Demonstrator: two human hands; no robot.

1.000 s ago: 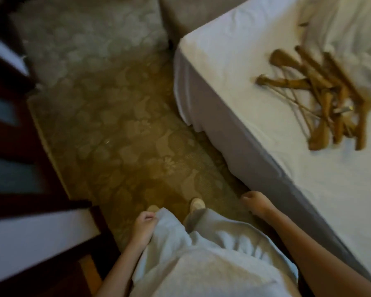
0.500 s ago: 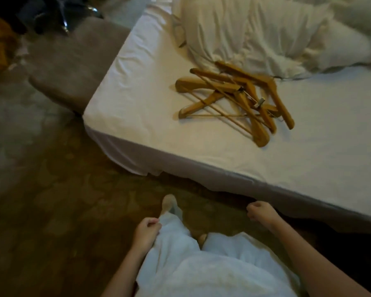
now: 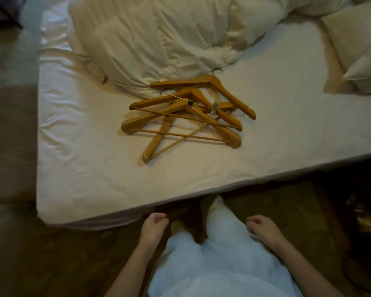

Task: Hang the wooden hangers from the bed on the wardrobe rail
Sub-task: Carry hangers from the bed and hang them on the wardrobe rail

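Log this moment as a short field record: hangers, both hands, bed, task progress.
hangers: wooden hangers in one overlapping pile on the bed
bedding: crumpled duvet just behind the pile; pillow at far right
left hand: left hand loosely curled, holding nothing, low by the bed edge
right hand: right hand loosely curled, holding nothing, beside the leg
wardrobe rail: not in view
progress: no hanger picked up yet

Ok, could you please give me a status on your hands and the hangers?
Left hand and right hand empty, loosely curled, short of the bed. Wooden hangers piled on it, untouched. Duvet against the pile's far side.
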